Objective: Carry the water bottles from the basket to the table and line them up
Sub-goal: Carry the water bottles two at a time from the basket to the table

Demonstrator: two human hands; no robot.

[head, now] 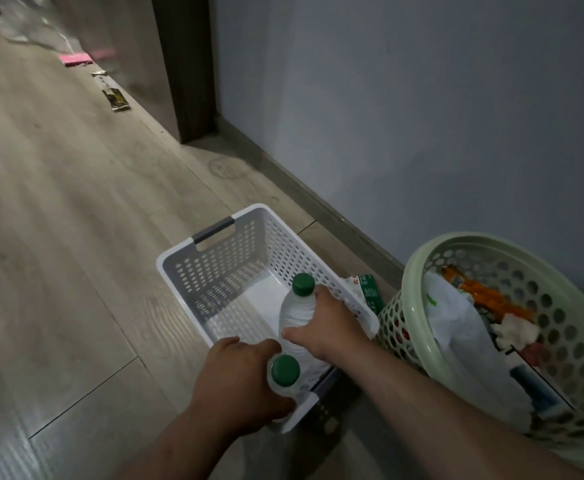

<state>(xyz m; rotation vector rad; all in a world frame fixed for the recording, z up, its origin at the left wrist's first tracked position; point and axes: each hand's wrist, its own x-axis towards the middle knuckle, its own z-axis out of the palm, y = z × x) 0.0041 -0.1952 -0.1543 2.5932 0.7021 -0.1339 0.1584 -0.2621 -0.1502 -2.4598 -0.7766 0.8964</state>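
- Two clear plastic water bottles with green screw caps are held at the near end of the white perforated basket (179,252), which stands on the wood-grain floor (76,237) close to the wall (422,133).
- The left bottle (285,372) is gripped by the left hand (238,379). The fingers (281,410) are curled round its body below the shoulder. Its cap is pointed almost straight at the camera, so its long axis is seen nearly end-on.
- The right bottle (297,313) is gripped by the right hand (323,327), with the fingers clamped round its ribbed middle. Its long axis is tilted, with the cap directed away from the person toward the far end of the basket.
- The two bottles are seen just beside each other. It cannot be told whether they touch, or whether their bases rest on the basket bottom.
- The surface is not in view. The coming move is judged to be a lift along each bottle's own axis, upward and clear of the basket walls, before any carrying is done.
- The bottle walls appear thin and ridged, and are judged likely to dent if squeezed hard.
- The basket appears to be rigid plastic with rows of oval holes and a grey handle (214,230) at its far end.
- A pale green bin (411,306) with round holes, filled with wrappers and a plastic bag, is seen just beside the basket on the right, near the right forearm.
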